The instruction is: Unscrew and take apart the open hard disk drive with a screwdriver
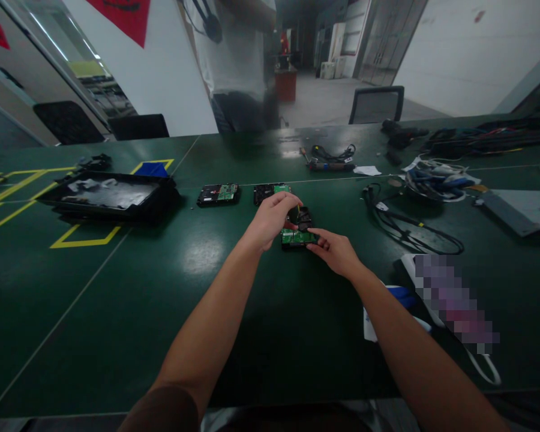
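A hard drive (pixel 299 237) with a green circuit board on top lies on the dark green table (pixel 171 288) in front of me. My left hand (pixel 272 219) is curled above it, pinching a thin tool with a yellow tip that points down at the drive. My right hand (pixel 335 249) rests at the drive's right edge, its fingers pressed against it. Two more drives, one (pixel 218 194) to the left and another (pixel 270 192) just behind my left hand, lie flat farther back.
A black tray (pixel 110 195) sits at the left inside yellow floor-style markings. Cables (pixel 409 228), a coiled bundle (pixel 436 180), a grey plate (pixel 519 210) and tools (pixel 328 159) lie at the right and back. A person stands beyond the table's far edge (pixel 238 72).
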{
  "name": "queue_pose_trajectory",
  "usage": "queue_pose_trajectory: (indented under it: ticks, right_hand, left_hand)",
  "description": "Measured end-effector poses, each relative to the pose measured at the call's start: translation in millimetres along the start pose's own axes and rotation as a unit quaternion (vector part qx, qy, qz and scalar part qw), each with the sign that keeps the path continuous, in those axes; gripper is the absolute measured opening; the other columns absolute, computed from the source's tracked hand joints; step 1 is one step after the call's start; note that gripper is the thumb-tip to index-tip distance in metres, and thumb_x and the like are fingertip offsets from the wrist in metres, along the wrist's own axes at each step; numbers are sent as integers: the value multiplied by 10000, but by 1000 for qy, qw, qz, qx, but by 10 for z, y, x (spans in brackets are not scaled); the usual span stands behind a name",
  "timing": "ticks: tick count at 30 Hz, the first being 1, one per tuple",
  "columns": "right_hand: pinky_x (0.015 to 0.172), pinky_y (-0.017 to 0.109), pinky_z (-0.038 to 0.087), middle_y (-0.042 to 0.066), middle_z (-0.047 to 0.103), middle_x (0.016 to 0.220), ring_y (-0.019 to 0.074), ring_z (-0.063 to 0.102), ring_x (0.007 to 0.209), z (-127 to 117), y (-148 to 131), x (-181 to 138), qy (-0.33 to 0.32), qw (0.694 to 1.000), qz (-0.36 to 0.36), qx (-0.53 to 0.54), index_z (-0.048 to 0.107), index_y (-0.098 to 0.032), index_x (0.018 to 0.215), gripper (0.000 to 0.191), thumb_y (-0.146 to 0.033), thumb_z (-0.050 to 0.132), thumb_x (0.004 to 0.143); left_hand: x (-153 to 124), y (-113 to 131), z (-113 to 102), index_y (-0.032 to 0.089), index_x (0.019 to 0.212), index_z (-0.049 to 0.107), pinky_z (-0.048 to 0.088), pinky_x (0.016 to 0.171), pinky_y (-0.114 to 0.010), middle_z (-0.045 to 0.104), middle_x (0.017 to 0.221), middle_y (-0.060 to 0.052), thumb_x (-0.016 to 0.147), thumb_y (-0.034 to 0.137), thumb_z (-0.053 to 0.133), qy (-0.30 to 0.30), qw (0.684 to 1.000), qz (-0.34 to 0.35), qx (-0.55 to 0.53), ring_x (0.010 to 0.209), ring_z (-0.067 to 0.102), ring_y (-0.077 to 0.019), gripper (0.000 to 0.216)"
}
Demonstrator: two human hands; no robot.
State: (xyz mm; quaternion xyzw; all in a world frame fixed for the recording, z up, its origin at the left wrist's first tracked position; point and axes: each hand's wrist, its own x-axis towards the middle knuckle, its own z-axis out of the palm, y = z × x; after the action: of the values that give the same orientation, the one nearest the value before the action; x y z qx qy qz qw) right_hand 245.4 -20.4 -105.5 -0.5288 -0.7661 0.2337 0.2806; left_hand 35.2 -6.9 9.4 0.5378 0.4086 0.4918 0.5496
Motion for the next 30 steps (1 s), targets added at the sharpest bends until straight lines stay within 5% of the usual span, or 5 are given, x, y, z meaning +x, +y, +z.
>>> queue_pose_trajectory:
  ticks: [15, 22, 30]
  right_hand:
    - [634, 285, 463, 5, 667, 839, 156, 600, 696, -7, -8, 0, -4, 1000, -1, -7, 654, -282, 1319, 422, -398, 674, 914]
    - [644, 290, 470, 8, 683, 863, 155, 611, 709, -6, -13, -7, 2, 1000, -3, -8, 660, -297, 1322, 423, -408, 675, 915]
    - [653, 300, 482, 18, 693, 845, 164, 616, 707, -13, -20, -1, -5, 1000, -7, -4, 671, -265, 1317, 428, -407, 674, 913]
  left_hand:
    - [-2, 0, -19, 183, 820, 669, 551, 556, -219, 605, 1031, -74, 860, 330, 600, 5, 1000, -1, -15, 940, 578, -191, 167]
    - [2, 1, -17, 166, 797, 669, 590, 695, -287, 613, 893, -73, 883, 304, 565, -16, 999, -5, -44, 864, 599, -173, 193]
    - [-5, -14, -5, 179, 853, 726, 551, 641, -243, 662, 1036, -88, 898, 346, 608, -39, 999, 16, 20, 998, 599, -208, 210]
